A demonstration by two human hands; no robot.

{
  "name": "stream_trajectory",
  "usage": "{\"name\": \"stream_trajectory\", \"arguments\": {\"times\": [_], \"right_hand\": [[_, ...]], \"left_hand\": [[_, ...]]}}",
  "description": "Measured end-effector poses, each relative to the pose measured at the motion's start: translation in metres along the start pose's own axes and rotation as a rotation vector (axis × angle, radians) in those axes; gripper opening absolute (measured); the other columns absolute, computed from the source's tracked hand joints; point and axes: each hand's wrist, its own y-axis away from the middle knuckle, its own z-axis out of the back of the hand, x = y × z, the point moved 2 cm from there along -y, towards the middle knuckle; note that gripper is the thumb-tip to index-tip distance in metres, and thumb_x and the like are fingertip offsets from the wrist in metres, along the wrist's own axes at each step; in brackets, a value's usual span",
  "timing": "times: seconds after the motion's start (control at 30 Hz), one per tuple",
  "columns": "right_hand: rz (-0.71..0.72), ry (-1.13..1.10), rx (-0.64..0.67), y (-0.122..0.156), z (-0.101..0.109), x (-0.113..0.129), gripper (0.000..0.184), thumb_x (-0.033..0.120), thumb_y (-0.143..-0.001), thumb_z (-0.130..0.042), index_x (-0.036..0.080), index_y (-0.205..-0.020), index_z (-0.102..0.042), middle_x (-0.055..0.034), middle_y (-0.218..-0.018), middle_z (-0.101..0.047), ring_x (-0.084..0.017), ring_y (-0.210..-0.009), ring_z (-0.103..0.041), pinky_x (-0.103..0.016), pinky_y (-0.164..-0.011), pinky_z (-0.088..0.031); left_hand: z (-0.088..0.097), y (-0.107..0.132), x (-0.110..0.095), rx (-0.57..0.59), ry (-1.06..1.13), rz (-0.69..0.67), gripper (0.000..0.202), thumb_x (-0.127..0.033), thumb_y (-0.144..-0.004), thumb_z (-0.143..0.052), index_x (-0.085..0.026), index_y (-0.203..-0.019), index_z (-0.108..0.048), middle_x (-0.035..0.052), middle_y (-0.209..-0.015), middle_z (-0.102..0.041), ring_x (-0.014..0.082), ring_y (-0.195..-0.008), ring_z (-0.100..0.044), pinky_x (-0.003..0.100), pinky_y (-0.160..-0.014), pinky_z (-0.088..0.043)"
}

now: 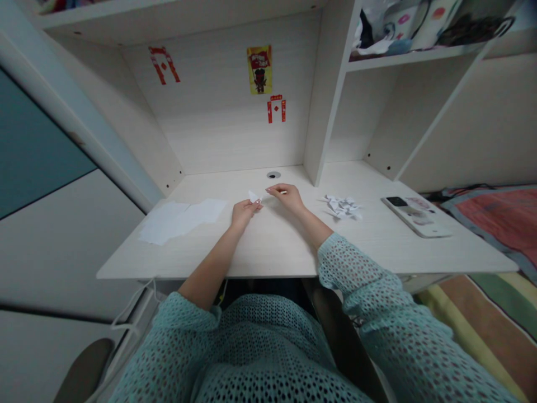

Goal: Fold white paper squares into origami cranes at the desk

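My left hand [244, 214] pinches a small white paper piece [253, 196] at its fingertips, just above the middle of the pale wood-grain desk [268, 254]. My right hand [287, 198] lies close by, a short gap from the paper. Its fingers are drawn together on a thin pale item [284, 192], whose end barely shows and is too small to name. Both forearms reach forward from loose teal mesh sleeves [352, 274].
Flat white paper sheets [180, 222] lie left of my hands, and crumpled cut paper scraps [342, 207] lie to the right. Further right is a phone [415, 216] in a patterned case. Shelves and panels surround the desk, with bedding [495, 224] beyond its right edge.
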Motion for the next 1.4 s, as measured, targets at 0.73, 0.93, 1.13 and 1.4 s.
{"name": "stream_trajectory", "arguments": {"times": [0.73,0.93,1.13,1.4], "right_hand": [[-0.181,-0.114,0.123,0.000,-0.006,-0.018,0.045,0.056,-0.057,-0.069,0.014,-0.074,-0.070,-0.0082,-0.079,-0.070,-0.013,-0.062,-0.055,-0.024,-0.054,-0.039],[-0.171,-0.147,0.114,0.000,-0.007,-0.020,0.042,0.051,-0.058,-0.069,0.014,-0.077,-0.072,-0.0092,-0.083,-0.071,-0.015,-0.068,-0.058,-0.025,-0.059,-0.042],[-0.100,-0.165,0.079,-0.001,-0.006,-0.019,0.034,0.046,-0.058,-0.072,0.015,-0.072,-0.072,-0.0082,-0.079,-0.071,-0.017,-0.070,-0.061,-0.028,-0.065,-0.044],[-0.073,-0.132,0.014,-0.001,-0.006,-0.017,0.030,0.045,-0.057,-0.073,0.017,-0.068,-0.072,-0.0076,-0.077,-0.071,-0.020,-0.074,-0.063,-0.029,-0.067,-0.046]], "left_hand": [[-0.002,0.001,0.000,0.017,0.012,0.000,0.034,-0.047,-0.065,-0.065,-0.015,-0.074,-0.066,0.0098,-0.080,-0.070,0.0187,-0.075,-0.062,0.024,-0.057,-0.037],[-0.002,0.004,-0.003,0.029,0.001,-0.002,0.032,-0.046,-0.066,-0.064,-0.015,-0.074,-0.065,0.0096,-0.082,-0.070,0.0182,-0.077,-0.062,0.023,-0.057,-0.036],[-0.002,0.003,-0.003,0.022,-0.011,-0.015,0.033,-0.047,-0.067,-0.064,-0.015,-0.072,-0.065,0.0100,-0.082,-0.070,0.0180,-0.074,-0.062,0.024,-0.055,-0.036],[-0.003,0.003,-0.004,0.028,0.006,-0.003,0.034,-0.048,-0.066,-0.064,-0.015,-0.072,-0.064,0.0103,-0.082,-0.070,0.0187,-0.076,-0.062,0.024,-0.055,-0.036]]}}
